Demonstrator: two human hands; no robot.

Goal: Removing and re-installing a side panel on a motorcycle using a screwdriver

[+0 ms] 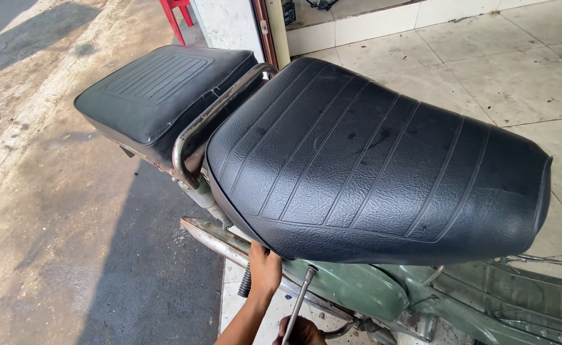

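A wide black ribbed motorcycle seat (370,160) fills the middle of the view, over a green body panel (358,287). My left hand (265,269) reaches up to the seat's lower front edge, and its fingers are hidden under the rim. Just below and to the right, my right hand (300,332) grips a long thin metal tool (300,297), likely a socket driver. The tool's tip points up toward the underside of the seat, close to my left hand.
A small black rear pad (159,89) sits behind a rusty chrome grab rail (198,128). A chrome exhaust pipe (214,236) runs below the seat. Concrete pavement lies to the left, pale floor tiles (485,57) to the right, and a red stool leg (173,16) at the top.
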